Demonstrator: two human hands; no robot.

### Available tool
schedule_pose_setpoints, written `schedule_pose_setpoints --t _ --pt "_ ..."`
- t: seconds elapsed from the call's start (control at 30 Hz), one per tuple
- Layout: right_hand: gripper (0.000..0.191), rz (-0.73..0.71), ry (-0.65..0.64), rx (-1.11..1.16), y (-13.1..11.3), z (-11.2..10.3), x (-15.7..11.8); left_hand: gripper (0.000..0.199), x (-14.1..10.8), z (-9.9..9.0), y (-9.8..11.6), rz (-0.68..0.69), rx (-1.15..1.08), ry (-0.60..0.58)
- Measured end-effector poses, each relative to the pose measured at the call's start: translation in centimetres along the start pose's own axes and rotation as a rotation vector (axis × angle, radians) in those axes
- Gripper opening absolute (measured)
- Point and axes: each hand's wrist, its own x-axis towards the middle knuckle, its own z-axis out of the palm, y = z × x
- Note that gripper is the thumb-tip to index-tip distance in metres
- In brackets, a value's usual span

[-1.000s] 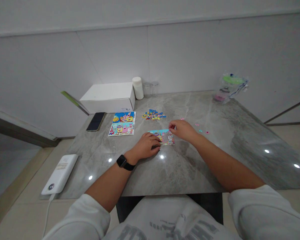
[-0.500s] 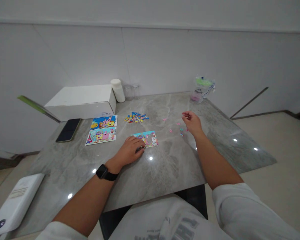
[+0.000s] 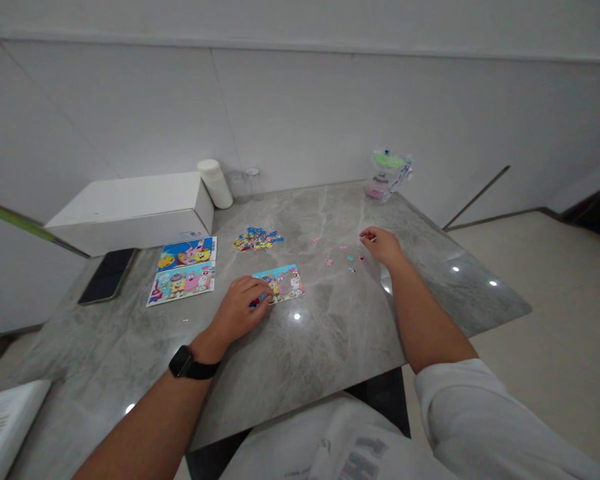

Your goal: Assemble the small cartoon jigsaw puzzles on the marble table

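A partly assembled cartoon jigsaw puzzle (image 3: 286,280) lies on the grey marbled table, with an unfilled patch showing in it. My left hand (image 3: 245,301) rests over its left edge, fingers lightly curved and thumb apart, covering that end. Farther right, my right hand (image 3: 380,245) is held just over the table, thumb and fingers pinched on a small pale puzzle piece (image 3: 363,239). Between the hands several loose puzzle pieces (image 3: 329,262) lie scattered, pink, teal and dark ones. Behind the puzzle is a heap of mixed pieces (image 3: 257,240).
Printed picture cards (image 3: 183,283) lie left of the puzzle, beside a black phone (image 3: 109,273). Along the wall stand a white box (image 3: 130,207), a white bottle (image 3: 215,183) and clear glasses (image 3: 253,183). A plastic bag (image 3: 387,177) sits at the back right.
The view has swung slightly, shifting the scene leftward. My right hand's fingertips have turned down a little and still pinch together. My left hand stays on the puzzle's left end.
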Motion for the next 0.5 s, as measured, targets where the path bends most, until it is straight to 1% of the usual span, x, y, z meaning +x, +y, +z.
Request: schedule_pose_setpoints --t 0.1,0.27,0.5 --pt "0.010 -0.032 -0.095 -0.052 0.1 0.0 -0.1 0.015 -0.1 0.0 -0.1 -0.014 -0.001 0.016" --pt "0.006 -0.087 -0.266 -0.109 -0.5 0.3 -0.6 0.015 0.0 0.1 0.0 -0.035 -0.004 0.024" --pt "0.010 -0.125 -0.354 -0.219 -1.0 1.0 -1.0 0.015 0.1 0.0 0.1 -0.024 -0.002 0.040"
